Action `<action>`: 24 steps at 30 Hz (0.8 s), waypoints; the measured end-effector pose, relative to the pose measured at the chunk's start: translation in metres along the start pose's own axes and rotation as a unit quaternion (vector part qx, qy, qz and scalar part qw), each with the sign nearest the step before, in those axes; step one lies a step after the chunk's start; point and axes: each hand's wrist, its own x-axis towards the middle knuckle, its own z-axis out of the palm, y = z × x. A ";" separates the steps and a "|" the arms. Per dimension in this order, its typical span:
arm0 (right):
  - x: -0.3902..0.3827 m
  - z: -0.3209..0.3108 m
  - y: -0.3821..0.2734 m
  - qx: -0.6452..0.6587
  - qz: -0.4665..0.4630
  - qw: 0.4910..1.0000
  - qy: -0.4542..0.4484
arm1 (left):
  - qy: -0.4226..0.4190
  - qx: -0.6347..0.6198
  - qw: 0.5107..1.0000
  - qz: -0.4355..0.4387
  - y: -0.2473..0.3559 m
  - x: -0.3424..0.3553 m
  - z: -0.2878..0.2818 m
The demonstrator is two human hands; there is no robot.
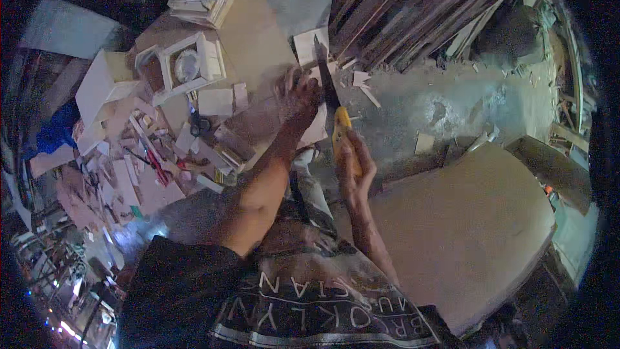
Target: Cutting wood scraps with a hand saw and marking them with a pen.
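My right hand grips the yellow handle of a hand saw, whose dark blade points away from me, its tip over a small pale board. Just left of the blade, my left hand is bent over pale wooden pieces, gripping at them; its fingertips are slightly blurred. The underside of what it holds is hidden. Small offcuts lie right of the blade.
Wooden boxes, scissors and many scraps cover the left side. A large sheet is at lower right. Long dark planks fill the upper right. Brown panels stand at the right edge.
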 end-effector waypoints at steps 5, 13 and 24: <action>0.001 0.001 0.001 -0.114 -0.093 0.989 0.003 | 0.040 -0.065 0.997 -0.003 0.008 0.006 0.005; -0.040 0.019 -0.079 -0.131 0.078 0.988 -0.018 | -0.059 0.040 0.996 -0.044 -0.010 -0.010 0.042; -0.019 0.018 -0.045 -0.051 0.019 0.998 0.018 | -0.064 0.050 0.997 -0.016 -0.001 -0.010 0.013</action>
